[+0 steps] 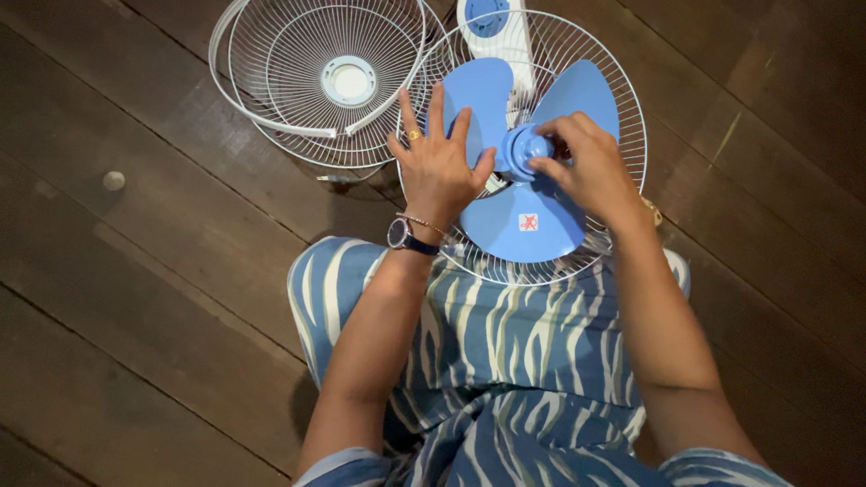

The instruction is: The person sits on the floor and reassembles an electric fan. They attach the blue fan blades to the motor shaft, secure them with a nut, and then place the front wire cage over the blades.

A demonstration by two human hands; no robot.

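A blue three-bladed fan blade [526, 221] sits in the white wire rear grille [631, 135] of a fan lying on a dark wooden floor. My left hand [439, 162] lies flat on the upper left blade, fingers spread, a ring and a wristwatch on it. My right hand [585, 167] pinches the blue hub cap [525, 146] at the blade's centre between thumb and fingers. The fan's white body with a blue dial [492, 22] shows beyond the grille.
A loose white front grille [298, 90] with a round centre plate lies on the floor at the upper left, its rim ring beside it. A small pale round spot [114, 180] marks the floor at left. My blue-and-white striped garment [505, 370] covers my lap below.
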